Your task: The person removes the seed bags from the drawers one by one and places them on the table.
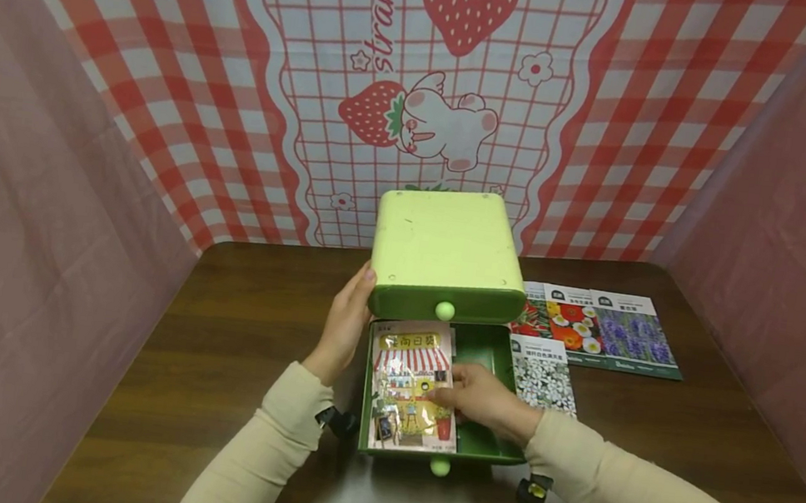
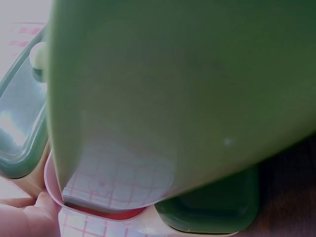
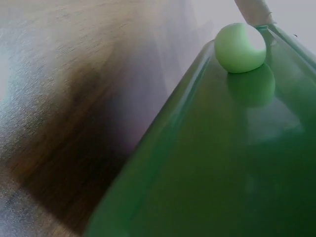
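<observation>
A light green two-drawer box [image 1: 450, 240] stands mid-table, its dark green lower drawer [image 1: 474, 441] pulled out. My left hand [image 1: 344, 324] rests along the box's left side, fingers extended; in the left wrist view part of that hand [image 2: 32, 217] shows at lower left beside the box. A pink seed packet [image 1: 401, 415] with a striped awning lies face up in the drawer's left part. My right hand [image 1: 487, 396] holds this packet at its right edge, thumb over its face; some fingers are hidden. In the right wrist view the drawer's round knob [image 3: 239, 48] is close, and no hand shows.
Right of the box, a packet with white flowers [image 1: 542, 378] lies by the drawer. Behind it are packets with red flowers [image 1: 575, 327] and purple flowers [image 1: 634, 334], partly overlapping. The closed upper drawer [image 1: 404, 302] overhangs the back of the lower one. A strawberry-print cloth [image 1: 419, 119] hangs behind.
</observation>
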`<action>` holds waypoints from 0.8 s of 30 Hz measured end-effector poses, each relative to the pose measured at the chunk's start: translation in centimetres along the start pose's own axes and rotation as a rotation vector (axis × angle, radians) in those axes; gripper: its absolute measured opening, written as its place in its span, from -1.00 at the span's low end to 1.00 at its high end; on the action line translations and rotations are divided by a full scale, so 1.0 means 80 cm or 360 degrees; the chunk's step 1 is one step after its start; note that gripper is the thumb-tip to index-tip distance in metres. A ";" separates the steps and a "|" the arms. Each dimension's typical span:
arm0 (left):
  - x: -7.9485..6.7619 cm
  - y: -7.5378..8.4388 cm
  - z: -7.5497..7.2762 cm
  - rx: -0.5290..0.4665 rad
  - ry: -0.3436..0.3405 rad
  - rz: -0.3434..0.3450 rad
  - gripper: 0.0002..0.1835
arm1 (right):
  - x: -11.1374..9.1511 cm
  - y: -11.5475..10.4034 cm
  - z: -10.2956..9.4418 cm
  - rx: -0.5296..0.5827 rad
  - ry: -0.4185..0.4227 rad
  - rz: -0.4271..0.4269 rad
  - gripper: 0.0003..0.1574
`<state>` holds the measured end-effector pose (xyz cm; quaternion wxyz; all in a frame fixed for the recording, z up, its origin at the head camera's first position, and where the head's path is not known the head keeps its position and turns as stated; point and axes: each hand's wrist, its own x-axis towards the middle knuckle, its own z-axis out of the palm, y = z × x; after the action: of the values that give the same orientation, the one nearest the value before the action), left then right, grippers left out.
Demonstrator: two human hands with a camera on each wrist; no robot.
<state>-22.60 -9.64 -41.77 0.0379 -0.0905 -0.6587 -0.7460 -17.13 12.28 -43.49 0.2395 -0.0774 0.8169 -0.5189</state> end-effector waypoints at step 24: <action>0.001 0.000 0.001 -0.0001 0.0013 -0.0013 -0.33 | -0.013 -0.010 -0.028 0.0066 0.0155 -0.0043 -0.71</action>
<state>-22.68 -9.57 -41.78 0.0376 -0.0848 -0.6586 -0.7468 -17.37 14.14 -41.64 0.1939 -0.0582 0.8156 -0.5421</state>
